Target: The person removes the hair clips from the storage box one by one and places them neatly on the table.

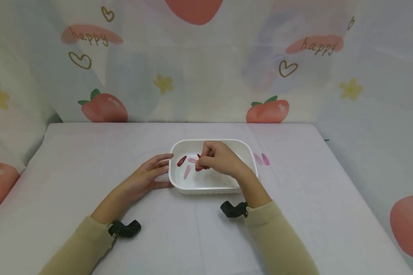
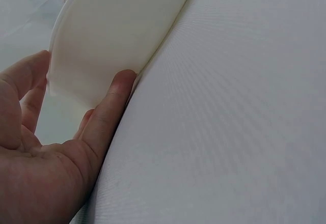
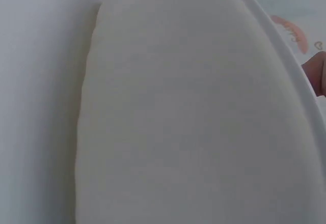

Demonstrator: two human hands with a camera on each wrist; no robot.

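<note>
White and shallow, the tray [image 1: 213, 191] has the left hand [image 1: 147, 178] against its left side, fingers apart, probably steadying it, while the right hand [image 1: 223, 159], fingertips together, pinches a dark red clip [image 1: 199, 169] inside (two pink clips [image 1: 265, 159] lie just outside, to the right).

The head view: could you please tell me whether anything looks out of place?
Two slim pink hair clips lie on the white tablecloth, right of the white oblong tray, apart from the clips inside it; otherwise, nothing stands out.
</note>
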